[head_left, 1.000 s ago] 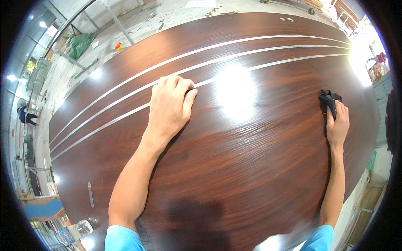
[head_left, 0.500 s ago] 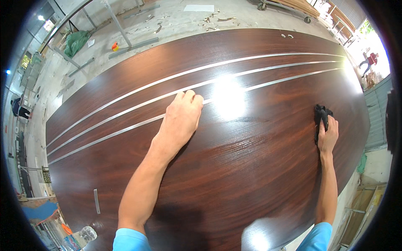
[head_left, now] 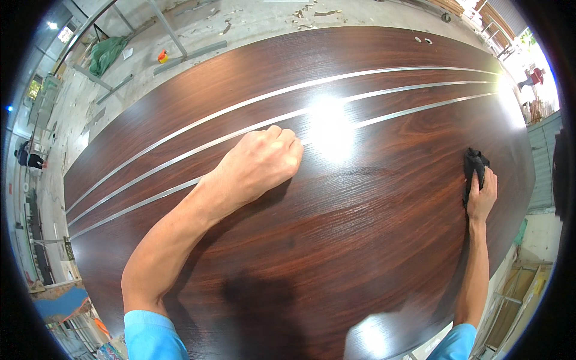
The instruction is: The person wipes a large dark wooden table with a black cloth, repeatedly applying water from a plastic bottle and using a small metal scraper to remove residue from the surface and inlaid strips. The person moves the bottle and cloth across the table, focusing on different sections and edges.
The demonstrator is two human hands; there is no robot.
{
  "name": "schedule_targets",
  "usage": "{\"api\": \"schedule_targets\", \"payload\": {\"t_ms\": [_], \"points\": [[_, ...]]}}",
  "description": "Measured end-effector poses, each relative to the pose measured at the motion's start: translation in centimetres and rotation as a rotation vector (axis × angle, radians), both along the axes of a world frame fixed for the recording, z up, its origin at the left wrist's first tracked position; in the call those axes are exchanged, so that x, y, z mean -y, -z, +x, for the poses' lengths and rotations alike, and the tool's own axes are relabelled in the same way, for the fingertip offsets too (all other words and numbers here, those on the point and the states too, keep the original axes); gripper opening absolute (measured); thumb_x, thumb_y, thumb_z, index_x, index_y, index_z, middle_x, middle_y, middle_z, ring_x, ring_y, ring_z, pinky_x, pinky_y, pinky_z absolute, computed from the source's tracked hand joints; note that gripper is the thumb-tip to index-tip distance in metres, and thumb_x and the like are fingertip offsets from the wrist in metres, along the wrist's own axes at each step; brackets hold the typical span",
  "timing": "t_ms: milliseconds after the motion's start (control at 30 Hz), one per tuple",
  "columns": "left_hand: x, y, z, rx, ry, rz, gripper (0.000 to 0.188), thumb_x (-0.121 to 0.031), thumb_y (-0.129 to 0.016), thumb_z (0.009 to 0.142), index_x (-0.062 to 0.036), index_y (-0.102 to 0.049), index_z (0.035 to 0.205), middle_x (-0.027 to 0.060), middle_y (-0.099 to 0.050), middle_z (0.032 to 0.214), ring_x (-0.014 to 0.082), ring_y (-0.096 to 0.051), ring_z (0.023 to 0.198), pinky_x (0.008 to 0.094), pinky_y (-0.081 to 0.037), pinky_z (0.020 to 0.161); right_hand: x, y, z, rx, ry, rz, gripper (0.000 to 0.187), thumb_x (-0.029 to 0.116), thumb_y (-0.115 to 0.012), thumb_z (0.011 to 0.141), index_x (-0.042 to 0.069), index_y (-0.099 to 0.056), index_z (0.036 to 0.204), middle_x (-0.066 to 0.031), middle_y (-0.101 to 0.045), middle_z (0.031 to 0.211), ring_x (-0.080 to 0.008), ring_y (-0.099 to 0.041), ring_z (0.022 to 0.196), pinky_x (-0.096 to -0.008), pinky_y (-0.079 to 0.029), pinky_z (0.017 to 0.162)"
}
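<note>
A large dark brown wood-grain panel [head_left: 360, 252] fills most of the view, with three thin silvery strips [head_left: 258, 127] running lengthwise across it. My left hand [head_left: 267, 157] is closed in a fist, knuckles up, over the strip nearest me. Its fingertips are hidden, so whatever they may pinch does not show. Over on the right, my right hand [head_left: 483, 195] grips a crumpled black cloth [head_left: 474, 165] against the panel's surface. A bright glare spot lies on the strips just right of my left hand.
Two small oval holes [head_left: 423, 41] sit near the panel's far edge. Beyond lie metal frame legs [head_left: 189, 57], a green cloth heap [head_left: 108, 55] and an orange-yellow object [head_left: 162, 57] on the floor. People [head_left: 29, 157] [head_left: 533, 78] are far off at both sides.
My left fist has shifted slightly right, its forearm swinging out to the left over where a short metal strip lay. In the picture, my right hand and the cloth are a little further right.
</note>
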State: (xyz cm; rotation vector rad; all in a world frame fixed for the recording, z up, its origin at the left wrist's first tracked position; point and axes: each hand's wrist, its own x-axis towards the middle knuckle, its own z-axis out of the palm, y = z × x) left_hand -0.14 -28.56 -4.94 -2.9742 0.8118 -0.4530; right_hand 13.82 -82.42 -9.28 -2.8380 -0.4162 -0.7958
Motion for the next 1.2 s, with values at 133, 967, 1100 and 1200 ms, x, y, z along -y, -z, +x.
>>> {"api": "schedule_targets", "payload": {"t_ms": [133,967,1100,1200], "points": [[-0.4,0.7,0.0,0.061,-0.077,0.092,0.004,0.000,-0.068,0.085,0.0005,-0.064,0.087,0.0098,-0.062,0.080,0.0201,-0.066,0.078,0.0346,-0.059,0.069,0.0,0.0,0.0,-0.023,0.008,0.028,0.029,0.010,-0.064,0.102,-0.005,-0.066,0.127,-0.0166,-0.069,0.121,-0.0337,-0.065,0.113,-0.0427,-0.051,0.101],[3.2,2.4,-10.6,-0.037,-0.228,-0.521,0.055,-0.041,-0.080,0.088,0.0010,-0.072,0.122,0.0237,-0.065,0.138,0.0446,-0.056,0.137,0.0579,-0.042,0.118,-3.9,-1.2,-1.6,0.170,-0.233,-0.133,0.037,0.008,-0.059,0.104,0.004,-0.066,0.140,-0.0169,-0.065,0.142,-0.0372,-0.060,0.134,-0.0477,-0.048,0.113],[2.6,2.7,-11.1,0.089,-0.125,-0.608,0.025,-0.028,-0.081,0.088,-0.0050,-0.073,0.094,0.0086,-0.070,0.101,0.0243,-0.066,0.102,0.0414,-0.053,0.091,-12.1,-2.8,-5.6,0.117,-0.471,-0.112,0.049,-0.016,-0.055,0.082,-0.002,-0.071,0.126,-0.0199,-0.072,0.115,-0.0403,-0.070,0.107,-0.0496,-0.055,0.097],[2.2,3.0,-11.5,0.060,-0.050,-0.710,0.025,-0.025,-0.082,0.087,-0.0093,-0.065,0.078,0.0023,-0.061,0.076,0.0165,-0.060,0.076,0.0332,-0.049,0.071,-20.2,-5.1,-8.8,-0.152,-0.467,-0.105,0.032,0.001,-0.071,0.084,-0.003,-0.073,0.115,-0.0184,-0.070,0.100,-0.0368,-0.070,0.093,-0.0456,-0.056,0.084]]}}
